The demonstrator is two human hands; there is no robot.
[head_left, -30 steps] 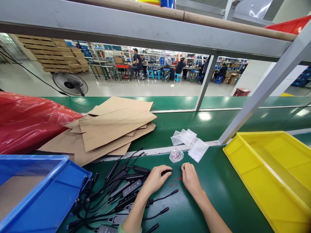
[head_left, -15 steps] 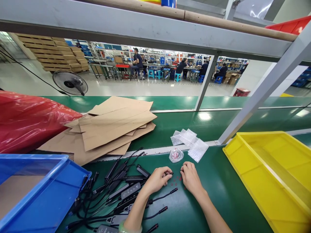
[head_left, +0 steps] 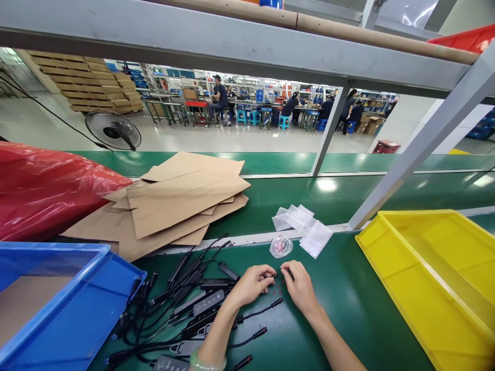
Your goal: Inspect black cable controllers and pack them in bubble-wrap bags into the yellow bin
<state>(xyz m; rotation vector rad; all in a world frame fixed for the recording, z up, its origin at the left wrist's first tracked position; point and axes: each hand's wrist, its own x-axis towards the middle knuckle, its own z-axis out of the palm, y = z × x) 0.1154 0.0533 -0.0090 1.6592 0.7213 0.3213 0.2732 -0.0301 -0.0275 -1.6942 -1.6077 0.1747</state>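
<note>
Your left hand rests low on the green counter, its grip closed around a slim black cable connector. Only the tip of that connector shows past your curled fingers. Its long axis runs roughly side to side across the counter, and the free end points to your right, at your right hand. That hand sits just beside the tip, with thumb and forefinger drawn together close to the connector's end. Whether anything tiny is pinched between them is too small to tell. A scatter of small red pieces lies on the counter between and just under your two hands. To your left, a tangled heap of black cables with flat black boxes spreads out, and two loose leads with plug ends reach under your left forearm. Just beyond your hands sits a small crumpled clear bag with red bits inside, and a few flat bubble-wrap pouches lie next to it. A yellow plastic tray stands well off to your right, and a blue plastic bin is at your near left. Further back on the left are a stack of brown cardboard sheets and a red plastic bag.
</note>
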